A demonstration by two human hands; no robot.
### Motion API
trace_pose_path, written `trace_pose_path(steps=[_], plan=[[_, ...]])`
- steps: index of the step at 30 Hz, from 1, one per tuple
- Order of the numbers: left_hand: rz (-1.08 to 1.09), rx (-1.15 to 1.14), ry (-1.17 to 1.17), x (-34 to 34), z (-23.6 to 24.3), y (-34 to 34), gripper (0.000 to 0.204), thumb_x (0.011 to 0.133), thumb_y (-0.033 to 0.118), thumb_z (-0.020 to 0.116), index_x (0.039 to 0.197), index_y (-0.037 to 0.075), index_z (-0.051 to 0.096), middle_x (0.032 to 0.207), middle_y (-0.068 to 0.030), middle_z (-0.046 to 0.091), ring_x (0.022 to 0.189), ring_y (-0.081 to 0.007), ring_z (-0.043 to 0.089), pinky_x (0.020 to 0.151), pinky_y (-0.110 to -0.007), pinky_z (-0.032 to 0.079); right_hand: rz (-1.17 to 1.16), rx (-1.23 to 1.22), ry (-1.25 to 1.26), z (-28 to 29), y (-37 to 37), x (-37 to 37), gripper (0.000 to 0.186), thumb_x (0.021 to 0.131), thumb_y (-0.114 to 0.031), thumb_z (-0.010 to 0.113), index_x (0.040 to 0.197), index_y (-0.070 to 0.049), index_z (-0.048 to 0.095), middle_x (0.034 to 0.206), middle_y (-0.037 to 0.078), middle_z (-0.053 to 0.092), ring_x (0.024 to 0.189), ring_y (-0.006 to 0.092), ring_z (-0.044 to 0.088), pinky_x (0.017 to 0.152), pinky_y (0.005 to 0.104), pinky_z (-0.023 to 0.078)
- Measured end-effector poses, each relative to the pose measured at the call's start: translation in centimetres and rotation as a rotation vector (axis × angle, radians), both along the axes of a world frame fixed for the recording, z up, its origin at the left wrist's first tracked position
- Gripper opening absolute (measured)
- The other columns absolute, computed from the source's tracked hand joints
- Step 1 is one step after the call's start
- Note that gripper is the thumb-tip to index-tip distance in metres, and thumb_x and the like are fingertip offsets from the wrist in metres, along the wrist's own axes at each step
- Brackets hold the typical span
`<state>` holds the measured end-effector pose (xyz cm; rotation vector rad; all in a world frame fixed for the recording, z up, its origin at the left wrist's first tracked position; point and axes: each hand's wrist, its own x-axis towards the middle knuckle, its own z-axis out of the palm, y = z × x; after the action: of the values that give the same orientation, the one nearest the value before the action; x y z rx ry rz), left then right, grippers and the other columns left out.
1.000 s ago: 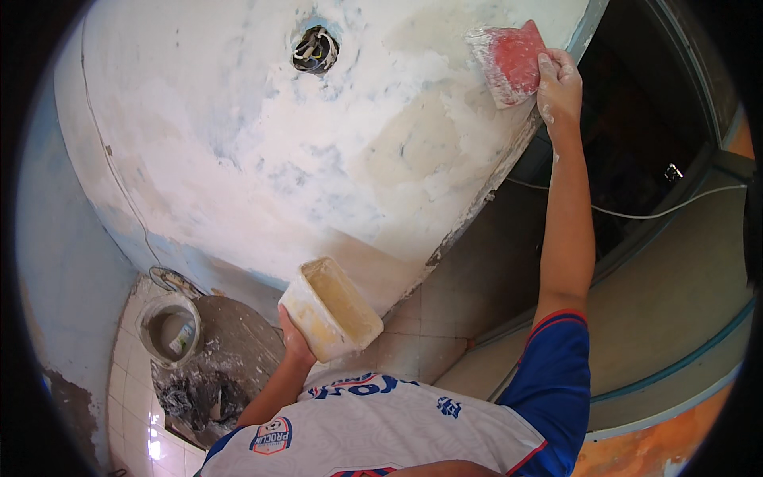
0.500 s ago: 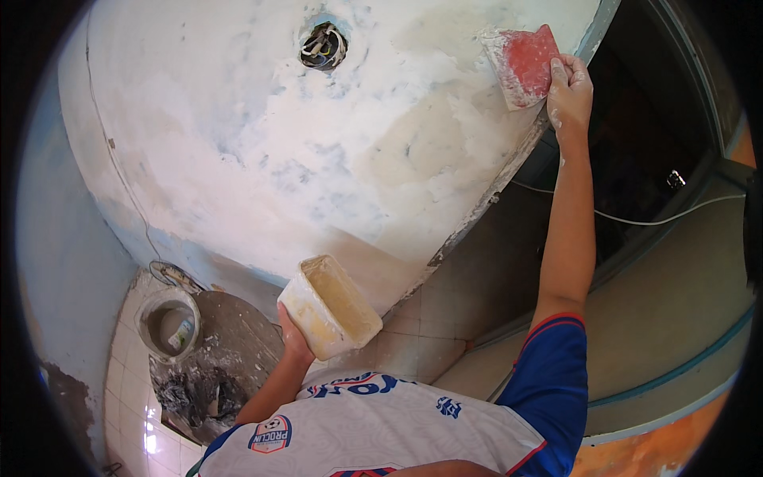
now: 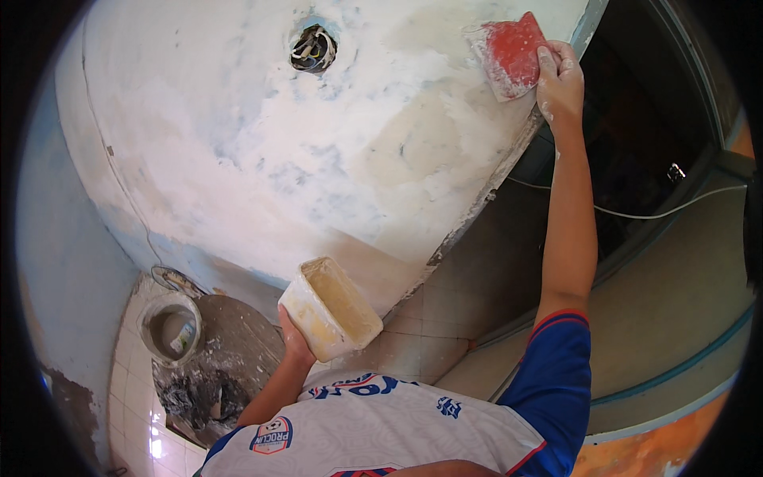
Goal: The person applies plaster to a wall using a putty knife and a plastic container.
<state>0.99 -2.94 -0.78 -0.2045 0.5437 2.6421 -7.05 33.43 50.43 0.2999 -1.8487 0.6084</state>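
Observation:
My right hand grips the edge of a red putty spreader, pinched between thumb and fingers. White filler coats the spreader's left and lower sides, and its blade lies against the patchy wall near the upper right edge. Down by my body, my left hand is wrapped round the side of a white rectangular tub. The tub is tilted with its mouth showing, and cream-coloured residue covers its inside. Some of my left fingers are hidden beneath the tub.
A round hole with loose wires opens in the wall. At lower left, a grey bucket stands beside a dirty board with a crumpled black plastic bag. A dark doorway lies right, crossed by a white cable.
My right hand and the spreader have shifted slightly left and up along the wall. My left hand and the tub have hardly moved.

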Motion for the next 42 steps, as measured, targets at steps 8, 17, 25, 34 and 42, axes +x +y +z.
trace_pose_path(steps=[8,17,25,34,42], plan=[[-0.020,0.011,0.007,0.2,-0.6,0.3,0.081,0.100,0.072,0.020,0.154,0.013,0.037,0.151,-0.0113,0.048,0.136,-0.0332,0.049,0.114,-0.048,0.041,0.009,0.045,0.107,0.3,1.0,0.1,0.014,0.104,-0.012,0.055,0.112,-0.001,0.060,0.087,-0.002,0.066,0.065,0.0019,0.052,0.055,0.0187,0.040],[-0.009,-0.019,-0.003,0.1,0.1,0.1,0.082,0.100,0.072,0.019,0.155,0.013,0.036,0.152,-0.0114,0.047,0.137,-0.0330,0.049,0.114,-0.049,0.041,0.012,0.011,0.093,0.2,1.3,0.7,0.020,0.101,-0.014,0.060,0.113,0.001,0.062,0.101,0.012,0.073,0.092,0.0148,0.065,0.086,0.0296,0.051],[-0.012,0.002,0.019,0.3,-0.3,0.3,0.082,0.100,0.073,0.019,0.155,0.013,0.036,0.152,-0.0114,0.047,0.137,-0.0328,0.048,0.114,-0.048,0.040,-0.251,0.247,0.308,-0.5,-3.3,3.1,0.018,0.099,-0.016,0.061,0.111,-0.003,0.063,0.095,0.021,0.072,0.088,0.0347,0.073,0.077,0.0395,0.055],[-0.014,0.027,0.032,0.2,-0.4,0.2,0.083,0.100,0.073,0.020,0.155,0.013,0.035,0.152,-0.0117,0.047,0.137,-0.0333,0.048,0.113,-0.049,0.041,-0.271,0.257,0.473,-0.7,-3.7,3.4,0.016,0.097,-0.017,0.062,0.108,-0.005,0.065,0.091,0.019,0.071,0.087,0.0413,0.069,0.073,0.0438,0.055],[-0.011,0.010,0.026,0.1,-0.8,0.1,0.083,0.099,0.073,0.020,0.154,0.013,0.036,0.152,-0.0113,0.047,0.136,-0.0329,0.050,0.113,-0.048,0.042,-0.376,0.352,0.572,-0.7,-4.8,3.5,0.014,0.097,-0.016,0.061,0.106,-0.006,0.065,0.097,0.017,0.071,0.085,0.0401,0.070,0.071,0.0447,0.056]])
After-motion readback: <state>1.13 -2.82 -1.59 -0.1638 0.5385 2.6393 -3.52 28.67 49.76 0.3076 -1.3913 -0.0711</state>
